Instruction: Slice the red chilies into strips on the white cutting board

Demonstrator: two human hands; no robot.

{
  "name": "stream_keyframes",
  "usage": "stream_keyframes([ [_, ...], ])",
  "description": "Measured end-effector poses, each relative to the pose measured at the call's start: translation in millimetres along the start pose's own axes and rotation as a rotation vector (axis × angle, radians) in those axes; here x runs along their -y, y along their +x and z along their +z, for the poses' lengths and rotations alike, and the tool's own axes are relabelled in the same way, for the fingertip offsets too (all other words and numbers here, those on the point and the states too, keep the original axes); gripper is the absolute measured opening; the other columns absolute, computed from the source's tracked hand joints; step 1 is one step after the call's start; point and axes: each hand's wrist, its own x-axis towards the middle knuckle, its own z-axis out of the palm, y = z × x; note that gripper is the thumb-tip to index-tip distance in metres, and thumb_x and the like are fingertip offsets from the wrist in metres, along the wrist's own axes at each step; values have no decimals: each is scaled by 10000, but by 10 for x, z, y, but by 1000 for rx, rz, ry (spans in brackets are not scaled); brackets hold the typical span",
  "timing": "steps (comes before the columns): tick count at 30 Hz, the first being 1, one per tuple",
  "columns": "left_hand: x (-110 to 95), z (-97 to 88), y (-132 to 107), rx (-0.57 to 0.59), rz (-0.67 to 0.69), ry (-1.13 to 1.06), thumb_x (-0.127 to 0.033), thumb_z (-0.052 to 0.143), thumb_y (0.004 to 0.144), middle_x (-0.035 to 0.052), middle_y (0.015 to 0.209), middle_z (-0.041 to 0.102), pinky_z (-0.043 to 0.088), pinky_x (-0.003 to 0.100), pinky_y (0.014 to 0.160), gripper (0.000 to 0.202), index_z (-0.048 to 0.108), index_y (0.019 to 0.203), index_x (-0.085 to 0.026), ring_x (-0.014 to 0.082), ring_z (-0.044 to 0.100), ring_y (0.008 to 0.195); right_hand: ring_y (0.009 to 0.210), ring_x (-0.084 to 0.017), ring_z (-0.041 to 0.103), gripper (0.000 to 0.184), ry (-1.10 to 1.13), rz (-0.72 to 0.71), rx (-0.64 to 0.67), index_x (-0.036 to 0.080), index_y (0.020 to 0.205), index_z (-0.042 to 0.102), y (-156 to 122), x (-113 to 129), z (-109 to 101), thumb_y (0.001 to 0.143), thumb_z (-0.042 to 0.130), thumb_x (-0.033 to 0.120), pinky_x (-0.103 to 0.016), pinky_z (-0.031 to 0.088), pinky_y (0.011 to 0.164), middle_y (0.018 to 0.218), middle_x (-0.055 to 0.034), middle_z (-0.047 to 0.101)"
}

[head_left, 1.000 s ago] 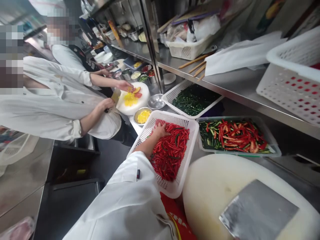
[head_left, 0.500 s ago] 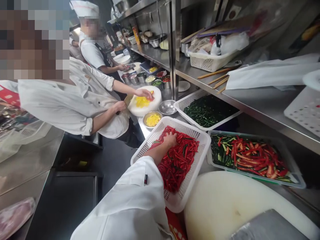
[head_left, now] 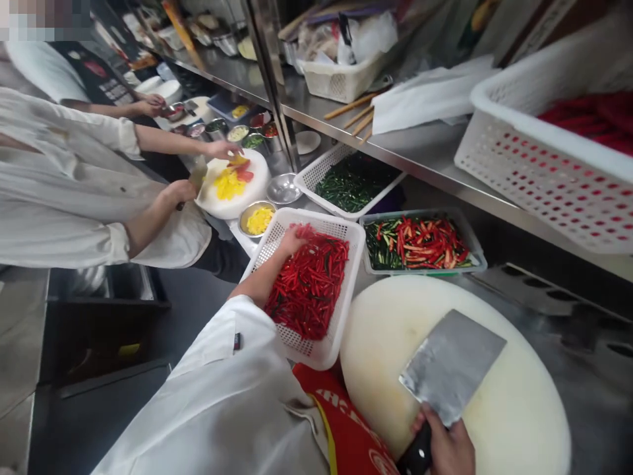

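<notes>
My left hand point(head_left: 295, 239) reaches into a white perforated basket point(head_left: 341, 310) full of red chili peppers point(head_left: 309, 287). Its fingers curl around some of the chilies near the basket's far left side, slightly blurred. With my right hand point(head_left: 451, 450) I grip the black handle of a cleaver point(head_left: 452, 363). The wide blade lies over a round white cutting board point(head_left: 524, 409), just right of the basket.
Behind the board sits a clear tub of cut red and green peppers point(head_left: 420, 244). Another basket point(head_left: 299, 181) holds green chilies. A white basket point(head_left: 539, 158) stands on the right shelf. At left, a co-worker's hand point(head_left: 180, 192) holds a knife beside yellow pieces point(head_left: 230, 185).
My view has swung right and down, bringing the right hand and whole cleaver into sight. My left hand has shifted to the basket's far left side, fingers gathering chilies.
</notes>
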Motion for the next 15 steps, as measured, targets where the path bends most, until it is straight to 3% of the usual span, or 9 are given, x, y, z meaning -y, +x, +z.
stream_keyframes([
  [4,27,-121,-115,0,-12,-447,-271,739,705,80,1044,702,527,428,950,496,592,1161,-145,248,663,968,476,-217,577,368,34,33,-13,211,726,554,32,-9,4,613,719,520,-317,487,455,554,11,590],
  [7,50,-172,-298,79,-90,-845,-278,805,655,94,1002,721,562,447,903,584,591,1182,-146,253,690,913,478,-194,565,379,92,35,7,200,742,531,20,-22,19,644,727,509,-297,477,474,552,15,581],
  [10,57,-214,-453,141,-159,-986,-338,778,717,107,978,728,575,444,902,546,599,1195,-144,258,701,919,475,-186,560,382,124,46,-2,196,769,524,8,-30,35,653,735,493,-289,465,474,551,20,577],
  [15,46,-284,-611,140,-228,-1064,-359,678,821,96,934,730,573,443,926,453,591,1212,-149,246,706,934,473,-179,557,403,129,49,-19,188,795,531,12,-43,39,647,741,500,-284,455,474,546,27,571],
])
